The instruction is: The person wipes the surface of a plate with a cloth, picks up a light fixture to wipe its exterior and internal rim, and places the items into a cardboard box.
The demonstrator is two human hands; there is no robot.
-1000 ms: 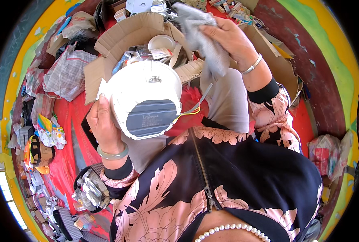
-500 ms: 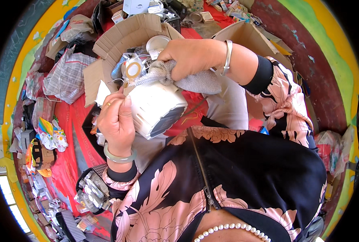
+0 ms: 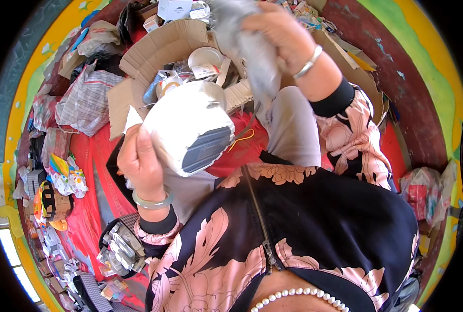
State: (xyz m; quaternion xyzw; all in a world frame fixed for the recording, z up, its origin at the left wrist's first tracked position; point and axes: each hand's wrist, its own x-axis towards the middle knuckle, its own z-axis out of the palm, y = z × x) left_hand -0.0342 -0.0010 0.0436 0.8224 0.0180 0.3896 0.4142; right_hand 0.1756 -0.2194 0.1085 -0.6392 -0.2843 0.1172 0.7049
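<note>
A white, rounded plastic appliance point(image 3: 187, 117) with a dark grey panel sits tilted above my lap. My left hand point(image 3: 142, 158) grips its left edge, fingers closed, the thumb up. What kind of appliance it is I cannot make out. Up and to the right, my right hand point(image 3: 283, 34) is closed round a grey cloth point(image 3: 255, 57), which hangs down blurred by motion, apart from the appliance. Just beyond the appliance stands an open cardboard box point(image 3: 164, 44) filled with mixed items, among them a round white lid point(image 3: 205, 56) and a roll of tape point(image 3: 170, 86).
Another cardboard box point(image 3: 340, 57) is at the right. To the left lie a checked bag point(image 3: 88, 99) and a dark bin of pale parts point(image 3: 121, 245). Red sheeting point(image 3: 83, 213) covers the floor, with many small packages along the left wall.
My right hand has lifted the grey cloth off the appliance, up and to the right. My left hand has shifted slightly left, and the appliance's panel has turned more into view.
</note>
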